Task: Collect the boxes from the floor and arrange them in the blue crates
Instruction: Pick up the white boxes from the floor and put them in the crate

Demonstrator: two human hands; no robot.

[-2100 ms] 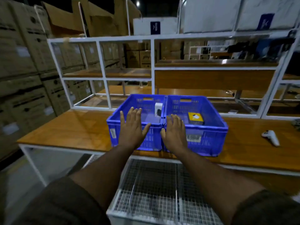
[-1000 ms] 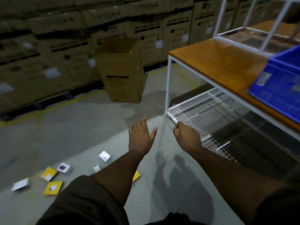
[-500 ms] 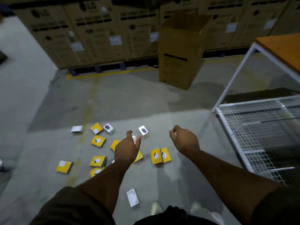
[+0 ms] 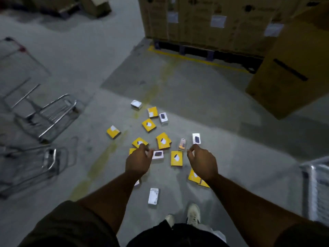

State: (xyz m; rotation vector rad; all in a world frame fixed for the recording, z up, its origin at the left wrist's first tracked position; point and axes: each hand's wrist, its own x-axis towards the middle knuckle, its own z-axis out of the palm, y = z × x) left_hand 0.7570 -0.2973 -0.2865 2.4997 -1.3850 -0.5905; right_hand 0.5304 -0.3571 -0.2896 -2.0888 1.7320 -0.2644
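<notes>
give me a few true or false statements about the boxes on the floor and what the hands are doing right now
1. Yellow boxes and white boxes lie scattered on the floor. True.
2. The left hand holds a yellow box. False: it holds nothing; its fingers are loosely curled above the boxes.
3. The blue crates are in view. False: none shows here.
4. The right hand holds nothing. True.
5. A white box lies in front of the person's shoes. True.

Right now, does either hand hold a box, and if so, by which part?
Nothing is held. The left hand and the right hand hang over the boxes on the floor, fingers loosely curled and empty.
</notes>
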